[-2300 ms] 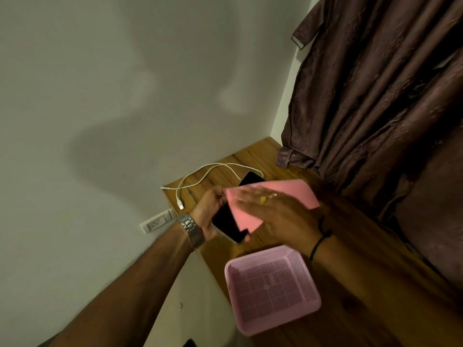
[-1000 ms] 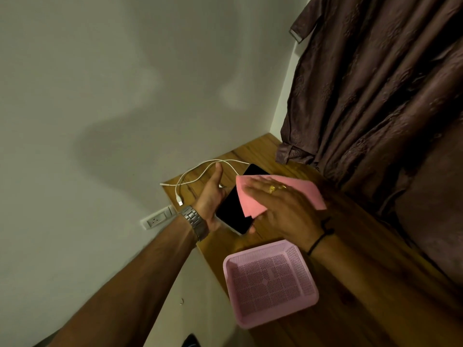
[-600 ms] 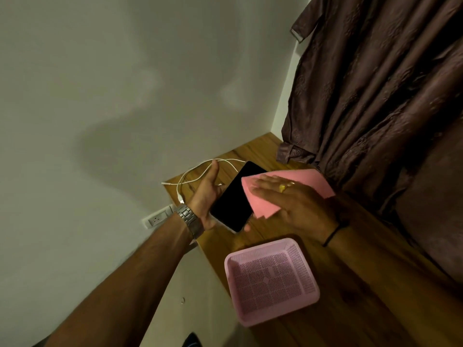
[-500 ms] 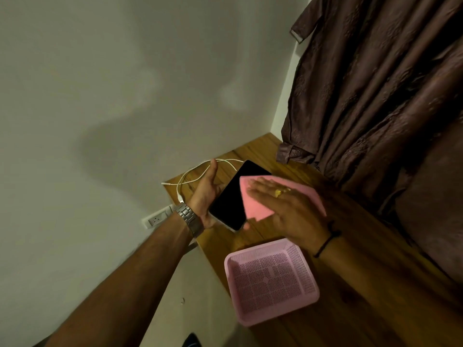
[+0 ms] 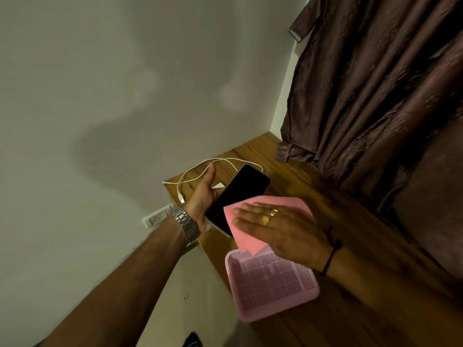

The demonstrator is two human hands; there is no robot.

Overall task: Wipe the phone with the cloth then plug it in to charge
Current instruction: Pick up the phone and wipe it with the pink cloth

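Head view: at frame centre, the left hand (image 5: 204,196) cradles the black rectangular phone (image 5: 238,196) from below, thumb extended. The right hand (image 5: 283,231), flat with fingers extended, presses the pink cloth (image 5: 250,221) onto the phone's lower end, above the pink perforated plastic basket (image 5: 270,284). The white charging cable (image 5: 200,171) lies on the wooden table (image 5: 300,181).

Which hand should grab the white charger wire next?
Probably the right hand: it only presses the pink cloth flat on the phone. The left hand holds the phone, though the cable lies nearer it.
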